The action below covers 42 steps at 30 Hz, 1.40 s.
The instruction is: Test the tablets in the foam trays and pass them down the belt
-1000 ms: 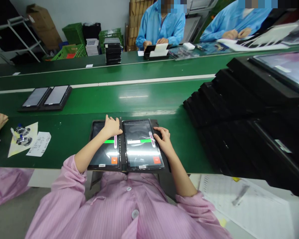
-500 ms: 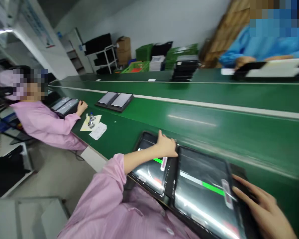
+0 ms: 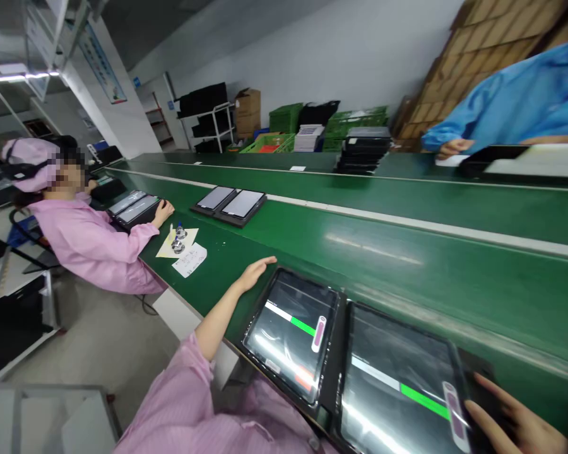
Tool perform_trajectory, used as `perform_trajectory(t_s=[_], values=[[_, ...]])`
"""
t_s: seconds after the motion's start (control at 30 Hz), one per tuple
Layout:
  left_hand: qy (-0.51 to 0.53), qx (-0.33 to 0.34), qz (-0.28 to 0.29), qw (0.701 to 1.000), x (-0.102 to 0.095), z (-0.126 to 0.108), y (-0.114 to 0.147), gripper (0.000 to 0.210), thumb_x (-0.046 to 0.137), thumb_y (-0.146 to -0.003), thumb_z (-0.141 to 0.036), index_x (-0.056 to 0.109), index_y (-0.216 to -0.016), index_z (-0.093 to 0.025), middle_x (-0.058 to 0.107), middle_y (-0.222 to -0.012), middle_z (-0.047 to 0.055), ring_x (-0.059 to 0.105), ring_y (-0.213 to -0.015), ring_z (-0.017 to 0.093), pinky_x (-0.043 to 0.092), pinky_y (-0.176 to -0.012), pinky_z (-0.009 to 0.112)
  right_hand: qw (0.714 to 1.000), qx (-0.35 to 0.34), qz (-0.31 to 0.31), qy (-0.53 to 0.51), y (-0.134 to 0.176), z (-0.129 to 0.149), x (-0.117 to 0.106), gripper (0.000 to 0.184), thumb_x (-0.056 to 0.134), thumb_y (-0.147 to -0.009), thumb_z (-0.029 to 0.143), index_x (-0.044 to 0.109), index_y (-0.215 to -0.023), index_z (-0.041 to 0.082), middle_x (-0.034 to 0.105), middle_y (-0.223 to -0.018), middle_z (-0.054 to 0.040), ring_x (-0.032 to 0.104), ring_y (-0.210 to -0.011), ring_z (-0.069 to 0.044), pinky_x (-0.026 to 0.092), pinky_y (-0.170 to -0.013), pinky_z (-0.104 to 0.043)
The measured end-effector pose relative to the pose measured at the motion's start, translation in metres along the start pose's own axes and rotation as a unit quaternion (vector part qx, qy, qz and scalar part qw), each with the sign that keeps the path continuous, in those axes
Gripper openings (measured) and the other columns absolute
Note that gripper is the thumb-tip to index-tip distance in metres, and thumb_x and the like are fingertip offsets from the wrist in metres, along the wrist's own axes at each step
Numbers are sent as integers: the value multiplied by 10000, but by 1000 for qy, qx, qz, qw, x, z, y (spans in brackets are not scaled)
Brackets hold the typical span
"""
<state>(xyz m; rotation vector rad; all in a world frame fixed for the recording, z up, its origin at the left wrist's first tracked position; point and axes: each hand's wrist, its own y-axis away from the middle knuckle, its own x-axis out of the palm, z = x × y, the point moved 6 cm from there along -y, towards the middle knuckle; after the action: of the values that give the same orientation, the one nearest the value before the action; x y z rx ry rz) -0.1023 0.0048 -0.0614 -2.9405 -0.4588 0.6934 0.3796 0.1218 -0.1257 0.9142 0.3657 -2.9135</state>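
Two tablets with lit screens, a left tablet (image 3: 288,337) and a right tablet (image 3: 397,378), lie side by side in a black tray (image 3: 334,366) at the near edge of the green bench. Each screen shows a white and green bar and a pinkish label-like oblong. My left hand (image 3: 255,274) is beside the far left corner of the tray, fingers stretched out and holding nothing; whether the fingertips touch the corner I cannot tell. At the tray's right end, my right hand (image 3: 525,419) grips the black edge, its lower part cut off by the frame.
Another tray with two pale-screened tablets (image 3: 230,205) lies further left on the green bench (image 3: 360,233). Papers (image 3: 189,260) and small bottles (image 3: 178,243) lie near a co-worker in pink (image 3: 94,246). A black stack (image 3: 363,151) and a co-worker in blue (image 3: 511,101) are across.
My left hand has moved left, off the middle of the tray to its far left corner, uncovering the left tablet. My right hand stays at the right end. The view has shifted slightly.
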Motion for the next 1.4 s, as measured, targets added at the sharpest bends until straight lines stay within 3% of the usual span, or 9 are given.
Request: perform_trajectory(t_s=[0.1, 0.23, 0.4, 0.63, 0.83, 1.0, 1.17, 1.3, 1.4], values=[[74, 35, -16, 996, 1, 11, 6, 746, 236, -1006, -653, 502, -1456, -120, 658, -1313, 195, 609, -1238, 299, 383, -1124, 508, 1000, 13, 26, -9, 8, 18, -3, 570, 555, -725, 680, 627, -1165, 325, 612, -1086, -167, 568, -1055, -438, 462, -976, -633], [132, 47, -28, 990, 2, 17, 4, 774, 424, -927, -744, 575, -1391, -143, 671, -1282, 177, 625, -1183, 304, 375, -1129, 506, 999, 22, 11, -38, 17, 31, -6, 642, 548, -738, 667, 601, -1224, 251, 573, -1159, -156, 538, -1120, -407, 433, -1034, -607], [151, 24, -25, 988, 0, 22, 13, 726, 469, -928, -720, 572, -1395, -173, 580, -1422, 166, 554, -1298, 315, 321, -1179, 516, 998, 8, -14, -65, 22, 29, -2, 599, 575, -773, 602, 581, -1272, 271, 542, -1192, -117, 545, -1106, -344, 413, -1056, -567], [158, -3, -13, 987, 9, 22, 62, 729, 567, -888, -646, 491, -1475, -220, 395, -1600, 103, 318, -1496, 312, 200, -1259, 473, 995, 3, -19, -98, 25, 37, -1, 573, 581, -816, 550, 551, -1311, 264, 554, -1292, -115, 535, -1163, -331, 381, -1089, -559], [153, -2, 20, 988, 10, 12, 116, 728, 580, -886, -543, 351, -1552, -361, 284, -1656, -57, 174, -1544, 287, 138, -1279, 442, 988, 11, 17, -155, 53, 52, -11, 543, 476, -932, 567, 483, -1380, 260, 519, -1421, -114, 492, -1296, -307, 380, -1119, -507], [183, -20, 25, 983, 9, 12, 152, 875, 624, -857, -545, 235, -1600, -292, 214, -1681, 52, 138, -1551, 306, 119, -1275, 491, 994, -107, 17, 34, 113, 102, -27, 466, 450, -993, 511, 551, -1387, 284, 430, -1484, -130, 382, -1373, -354, 318, -1133, -570], [178, -31, 20, 983, 8, 9, 157, 934, 674, -804, -598, 266, -1587, -294, 205, -1681, 76, 130, -1549, 328, 126, -1272, 503, 944, -281, 88, 146, 161, 152, -6, 404, 527, -964, 528, 632, -1334, 403, 360, -1559, -68, 373, -1346, -383, 227, -1129, -645], [177, -33, 30, 983, 8, 6, 155, 983, 691, -777, -627, 250, -1589, -293, 190, -1685, 84, 119, -1550, 339, 134, -1268, 515, 922, -321, 121, 180, 164, 161, 5, 366, 596, -921, 597, 688, -1231, 425, 405, -1538, -48, 353, -1355, -393, 125, -1142, -682], [156, -28, 37, 987, 9, 3, 155, 1010, 680, -783, -648, 222, -1598, -265, 166, -1689, 101, 105, -1552, 336, 103, -1272, 507, 944, -275, 83, 164, 137, 149, -10, 463, 532, -939, 631, 642, -1311, 379, 358, -1546, -83, 338, -1376, -394, 155, -1149, -664]])
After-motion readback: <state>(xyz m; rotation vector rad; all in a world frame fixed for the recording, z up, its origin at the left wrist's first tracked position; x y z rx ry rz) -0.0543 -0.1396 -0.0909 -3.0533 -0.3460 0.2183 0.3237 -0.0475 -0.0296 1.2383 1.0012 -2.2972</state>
